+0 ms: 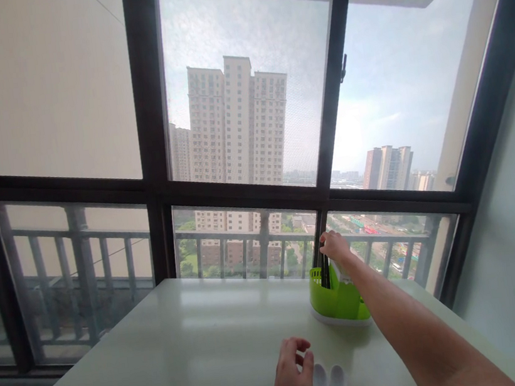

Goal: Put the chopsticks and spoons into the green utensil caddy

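Observation:
Near the far edge of the table, a bright green utensil holder stands on a white base. Dark chopsticks rise upright from its left compartment. My right hand is over the holder, its fingers closed around the upper part of the chopsticks, whose lower ends are hidden inside. Closer to me, my left hand rests low over the table with loosely curled fingers, thumb apart, and nothing visible in it. Just right of it lie two white spoons, side by side, their handles cut off by the frame's bottom edge.
The pale, glossy table reaches up to large dark-framed windows. Outside them are a railing and tall buildings. A pale wall closes off the right side.

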`<state>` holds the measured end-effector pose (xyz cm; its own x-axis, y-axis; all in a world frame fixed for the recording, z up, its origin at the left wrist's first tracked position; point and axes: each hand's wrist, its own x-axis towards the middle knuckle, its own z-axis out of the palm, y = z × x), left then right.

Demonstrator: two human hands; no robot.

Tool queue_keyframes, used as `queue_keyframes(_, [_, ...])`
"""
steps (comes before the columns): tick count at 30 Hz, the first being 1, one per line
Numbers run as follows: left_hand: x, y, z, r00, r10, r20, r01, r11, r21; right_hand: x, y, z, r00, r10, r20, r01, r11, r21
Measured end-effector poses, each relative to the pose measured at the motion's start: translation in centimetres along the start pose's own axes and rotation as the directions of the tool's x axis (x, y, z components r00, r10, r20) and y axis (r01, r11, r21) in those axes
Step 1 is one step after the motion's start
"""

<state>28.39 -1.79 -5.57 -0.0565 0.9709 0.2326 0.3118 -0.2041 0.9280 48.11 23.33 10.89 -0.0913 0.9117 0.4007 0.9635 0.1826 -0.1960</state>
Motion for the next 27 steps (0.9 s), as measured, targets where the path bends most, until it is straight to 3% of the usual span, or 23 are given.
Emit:
queue_keyframes(5, [0.0, -0.2, 0.0, 1.0, 0.018, -0.006, -0.018, 1.0, -0.01, -1.4, -0.4, -0.8, 0.987, -0.158, -0.007, 0.158, 0.987, 0.002])
queue_keyframes(10, [0.5, -1.1, 0.1, 0.999, 0.033, -0.035, -0.033, 0.999, -0.01, -3.1, -2.3, -3.3, 0.972, -0.219, -0.079, 0.222, 0.975, 0.025])
queue_keyframes(14, [1.1, -2.0, 0.0, 0.995, 0.0, -0.096, 0.0, 1.0, 0.003, -8.7, -4.4, -5.6, 0.96, -0.221, -0.171, 0.233, 0.971, 0.053])
queue_keyframes(16, [1.4, -2.3, -0.2, 0.994, -0.018, -0.108, 0.019, 1.0, 0.006, -13.5, -4.5, -5.6, 0.973, -0.208, -0.105, 0.217, 0.973, 0.084])
queue_keyframes(18, [1.5, -2.4, -0.4, 0.995, -0.029, -0.096, 0.031, 0.999, 0.021, -18.7, -3.7, -4.4, 0.985, -0.163, 0.06, 0.157, 0.983, 0.097])
queue_keyframes(20, [1.4, -2.3, -0.6, 0.998, -0.019, -0.064, 0.023, 0.997, 0.067, -23.2, -2.2, -1.9, 0.966, -0.111, 0.234, 0.089, 0.991, 0.102])
queue_keyframes(21, [1.3, -2.3, -0.7, 0.999, 0.0, -0.041, 0.005, 0.995, 0.104, -24.9, -1.4, -0.3, 0.962, -0.062, 0.266, 0.033, 0.993, 0.112])
queue_keyframes(23, [1.1, -2.2, -0.8, 0.999, 0.048, 0.017, -0.05, 0.979, 0.198, -27.2, -0.3, 3.1, 0.952, 0.042, 0.304, -0.11, 0.971, 0.211])
queue_keyframes(24, [0.9, -2.1, -0.8, 0.996, 0.069, 0.051, -0.079, 0.967, 0.243, -27.8, 0.0, 4.7, 0.923, 0.104, 0.369, -0.218, 0.934, 0.282])
queue_keyframes(27, [0.5, -2.2, -0.8, 0.984, 0.102, 0.147, -0.146, 0.935, 0.323, -28.3, -0.3, 8.4, 0.851, 0.166, 0.499, -0.436, 0.754, 0.492])
